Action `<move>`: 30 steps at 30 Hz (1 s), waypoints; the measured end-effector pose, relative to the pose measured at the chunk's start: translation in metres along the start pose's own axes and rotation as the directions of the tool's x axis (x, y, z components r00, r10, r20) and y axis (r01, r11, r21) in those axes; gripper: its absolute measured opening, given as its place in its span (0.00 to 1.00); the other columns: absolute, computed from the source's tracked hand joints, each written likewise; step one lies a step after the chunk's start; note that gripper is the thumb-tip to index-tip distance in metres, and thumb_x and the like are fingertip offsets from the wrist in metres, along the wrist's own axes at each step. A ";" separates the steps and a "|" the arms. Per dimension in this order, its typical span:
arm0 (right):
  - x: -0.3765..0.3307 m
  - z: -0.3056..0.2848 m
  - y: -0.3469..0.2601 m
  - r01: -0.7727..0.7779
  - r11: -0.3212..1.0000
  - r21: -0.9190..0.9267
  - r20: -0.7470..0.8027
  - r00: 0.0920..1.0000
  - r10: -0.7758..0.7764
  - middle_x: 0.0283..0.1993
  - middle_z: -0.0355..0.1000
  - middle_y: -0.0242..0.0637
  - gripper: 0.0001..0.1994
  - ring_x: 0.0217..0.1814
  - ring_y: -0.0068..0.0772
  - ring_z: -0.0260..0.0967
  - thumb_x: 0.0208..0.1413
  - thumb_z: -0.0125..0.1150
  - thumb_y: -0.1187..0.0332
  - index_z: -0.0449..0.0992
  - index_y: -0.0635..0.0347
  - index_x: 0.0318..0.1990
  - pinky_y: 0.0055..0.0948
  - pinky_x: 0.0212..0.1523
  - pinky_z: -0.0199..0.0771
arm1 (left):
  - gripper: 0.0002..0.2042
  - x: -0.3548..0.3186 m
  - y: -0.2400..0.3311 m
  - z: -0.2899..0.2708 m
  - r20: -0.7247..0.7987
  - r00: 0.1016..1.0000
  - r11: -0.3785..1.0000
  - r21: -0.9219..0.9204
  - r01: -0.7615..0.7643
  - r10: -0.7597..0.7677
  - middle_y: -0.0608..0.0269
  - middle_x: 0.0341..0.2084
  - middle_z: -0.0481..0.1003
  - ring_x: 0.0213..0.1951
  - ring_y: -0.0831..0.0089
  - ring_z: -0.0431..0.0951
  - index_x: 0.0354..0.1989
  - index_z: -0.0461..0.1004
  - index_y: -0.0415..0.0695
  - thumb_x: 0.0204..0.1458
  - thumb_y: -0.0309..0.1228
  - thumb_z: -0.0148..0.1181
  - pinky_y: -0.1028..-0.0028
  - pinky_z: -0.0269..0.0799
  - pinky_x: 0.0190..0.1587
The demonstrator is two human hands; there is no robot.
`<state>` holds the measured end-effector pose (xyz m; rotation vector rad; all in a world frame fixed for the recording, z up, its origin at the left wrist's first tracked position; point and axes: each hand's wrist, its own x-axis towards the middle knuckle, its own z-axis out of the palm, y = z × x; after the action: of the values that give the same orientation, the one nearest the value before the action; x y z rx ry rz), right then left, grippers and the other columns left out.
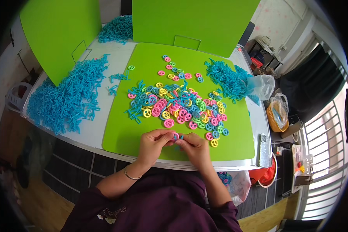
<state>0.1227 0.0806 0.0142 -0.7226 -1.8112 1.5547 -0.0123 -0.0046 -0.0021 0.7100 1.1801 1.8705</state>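
I'm watching remotely: the left hand (152, 144) pinches a pink wheel (176, 135), the right hand (196, 146) grips a blue piece (181, 137), best kept squarely lined up

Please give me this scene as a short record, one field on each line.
Left hand: pinches a pink wheel
Right hand: fingertips on a small blue piece, partly hidden
Work surface: green board on a white table
On board: pile of pink, yellow, green and blue wheels, blue pieces among them
Blue heaps: left of board, beyond left corner, at right edge
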 end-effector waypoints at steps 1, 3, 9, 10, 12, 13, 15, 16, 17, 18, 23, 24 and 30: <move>-0.001 0.002 -0.002 0.156 0.959 -0.236 -0.008 0.987 -0.163 0.27 0.71 0.34 0.10 0.25 0.21 0.67 0.49 0.65 0.74 0.78 0.66 0.40 0.21 0.26 0.66 | 0.06 0.000 -0.001 0.000 0.000 1.000 1.000 0.000 -0.001 0.001 0.60 0.30 0.78 0.30 0.78 0.77 0.37 0.77 0.35 0.53 0.24 0.58 0.79 0.77 0.35; -0.001 0.006 -0.001 0.294 0.840 -0.457 0.023 0.948 -0.319 0.27 0.71 0.35 0.10 0.25 0.22 0.67 0.48 0.65 0.75 0.78 0.66 0.40 0.23 0.26 0.67 | 0.06 0.002 -0.003 -0.001 -0.020 1.000 1.000 0.007 0.018 -0.017 0.61 0.29 0.78 0.30 0.78 0.77 0.37 0.77 0.35 0.53 0.24 0.58 0.79 0.77 0.35; -0.004 0.013 0.007 0.400 0.620 -0.675 -0.002 0.839 -0.543 0.27 0.70 0.37 0.14 0.25 0.30 0.67 0.44 0.66 0.77 0.78 0.63 0.42 0.27 0.26 0.68 | 0.06 0.002 -0.004 -0.002 0.003 1.000 0.999 -0.046 0.009 -0.009 0.62 0.30 0.77 0.33 0.77 0.77 0.38 0.76 0.36 0.53 0.23 0.58 0.77 0.78 0.38; -0.004 0.015 0.007 0.426 0.577 -0.696 0.004 0.807 -0.591 0.27 0.69 0.37 0.15 0.25 0.31 0.67 0.44 0.66 0.77 0.78 0.63 0.43 0.27 0.26 0.68 | 0.06 0.002 -0.005 -0.003 0.003 1.000 0.999 -0.045 0.010 -0.009 0.62 0.30 0.77 0.33 0.77 0.77 0.38 0.76 0.36 0.53 0.23 0.58 0.77 0.78 0.38; -0.003 0.016 0.005 0.450 0.533 -0.716 0.012 0.772 -0.636 0.27 0.69 0.37 0.16 0.25 0.33 0.67 0.43 0.66 0.77 0.77 0.62 0.44 0.28 0.26 0.68 | 0.06 0.003 -0.005 -0.004 0.000 0.998 0.988 -0.141 0.058 -0.058 0.62 0.31 0.77 0.34 0.76 0.77 0.38 0.76 0.37 0.53 0.23 0.57 0.75 0.78 0.39; -0.003 0.015 0.005 0.451 0.616 -0.645 -0.006 0.804 -0.595 0.27 0.68 0.37 0.17 0.25 0.33 0.67 0.42 0.66 0.78 0.77 0.62 0.44 0.29 0.25 0.67 | 0.06 0.004 -0.005 -0.005 0.001 0.998 0.988 -0.141 0.058 -0.058 0.62 0.31 0.77 0.34 0.76 0.77 0.38 0.76 0.37 0.53 0.23 0.57 0.75 0.78 0.39; -0.002 0.015 0.005 0.445 0.692 -0.568 -0.018 0.834 -0.552 0.27 0.68 0.37 0.18 0.25 0.33 0.67 0.42 0.67 0.78 0.77 0.61 0.44 0.29 0.25 0.67 | 0.06 0.004 -0.006 -0.006 0.009 0.996 0.984 -0.153 0.087 -0.086 0.63 0.31 0.76 0.34 0.76 0.77 0.39 0.76 0.37 0.53 0.23 0.57 0.74 0.78 0.40; -0.002 0.016 0.006 0.446 0.634 -0.632 -0.014 0.811 -0.585 0.26 0.67 0.37 0.18 0.25 0.33 0.66 0.42 0.67 0.78 0.77 0.61 0.44 0.29 0.25 0.67 | 0.06 0.004 -0.006 -0.005 0.009 0.996 0.984 -0.153 0.087 -0.087 0.63 0.31 0.76 0.34 0.76 0.77 0.39 0.76 0.37 0.53 0.23 0.57 0.74 0.78 0.40; -0.003 0.017 0.008 0.442 0.571 -0.692 -0.006 0.787 -0.616 0.26 0.67 0.37 0.18 0.25 0.33 0.66 0.41 0.67 0.78 0.78 0.61 0.44 0.29 0.25 0.67 | 0.06 0.003 -0.005 -0.004 0.012 0.998 0.992 -0.113 0.058 -0.057 0.63 0.31 0.76 0.34 0.76 0.77 0.39 0.76 0.37 0.53 0.23 0.57 0.75 0.78 0.40; -0.004 0.017 0.009 0.441 0.571 -0.693 -0.006 0.788 -0.616 0.26 0.67 0.37 0.18 0.25 0.33 0.66 0.41 0.67 0.78 0.78 0.61 0.44 0.29 0.25 0.67 | 0.07 0.002 -0.005 -0.003 0.016 1.000 0.997 -0.072 0.028 -0.027 0.64 0.31 0.76 0.34 0.77 0.77 0.39 0.76 0.37 0.54 0.23 0.57 0.76 0.77 0.40; -0.008 0.016 0.008 0.376 0.574 -0.727 -0.029 0.819 -0.573 0.26 0.69 0.36 0.19 0.24 0.32 0.67 0.44 0.66 0.77 0.76 0.60 0.47 0.26 0.27 0.68 | 0.07 0.001 -0.007 -0.001 0.035 0.993 0.988 0.106 -0.116 0.112 0.65 0.31 0.76 0.33 0.79 0.76 0.40 0.75 0.37 0.54 0.24 0.57 0.79 0.75 0.39; -0.009 0.015 0.004 0.374 0.575 -0.728 -0.033 0.819 -0.574 0.26 0.69 0.36 0.19 0.24 0.32 0.67 0.44 0.66 0.77 0.76 0.60 0.47 0.26 0.27 0.68 | 0.07 0.001 -0.006 0.001 0.017 0.995 0.995 0.038 -0.095 0.095 0.66 0.31 0.76 0.32 0.79 0.76 0.40 0.75 0.37 0.54 0.25 0.57 0.80 0.74 0.39; -0.010 -0.009 -0.008 0.125 0.986 -0.111 -0.089 0.987 -0.135 0.39 0.75 0.39 0.18 0.38 0.34 0.73 0.45 0.63 0.80 0.77 0.57 0.47 0.26 0.41 0.72 | 0.08 0.004 0.013 -0.006 0.117 0.952 0.936 -0.185 0.299 -0.281 0.66 0.31 0.76 0.34 0.81 0.75 0.39 0.75 0.40 0.56 0.31 0.57 0.80 0.72 0.37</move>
<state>0.1359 0.0773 0.0221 -0.7002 -1.8410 1.3266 -0.0233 -0.0072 0.0070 0.4730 0.9646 1.6614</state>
